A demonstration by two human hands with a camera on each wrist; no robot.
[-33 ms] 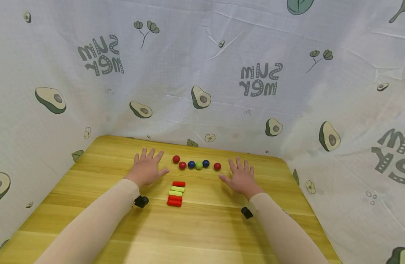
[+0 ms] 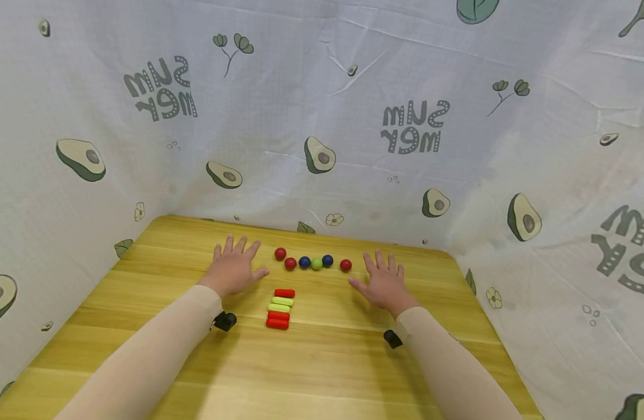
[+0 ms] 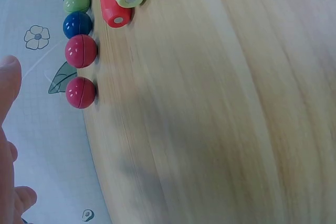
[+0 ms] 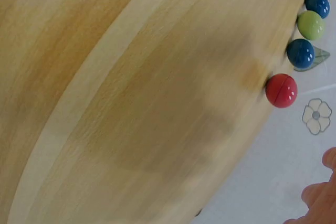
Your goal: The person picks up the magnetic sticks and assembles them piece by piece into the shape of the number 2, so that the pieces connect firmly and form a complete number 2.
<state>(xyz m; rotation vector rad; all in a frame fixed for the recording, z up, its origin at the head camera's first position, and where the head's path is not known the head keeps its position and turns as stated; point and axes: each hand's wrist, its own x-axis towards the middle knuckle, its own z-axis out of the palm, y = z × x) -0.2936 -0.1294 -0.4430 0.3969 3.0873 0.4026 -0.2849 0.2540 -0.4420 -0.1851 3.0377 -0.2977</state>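
My left hand, fingers spread and straight, hovers over the left of the table, left of a row of small balls. On the right, my right hand is spread the same way, close to a red ball. Both hands hold nothing. Between them, left to right, lie two more red balls, a blue ball, a light green ball and another blue ball. Nearer to me, red and yellow-green short rods lie side by side in a column.
A wooden table carries everything. White cloth printed with avocados, flowers and mirrored lettering hangs behind it and along both sides. Small black wrist devices sit under the beige sleeves.
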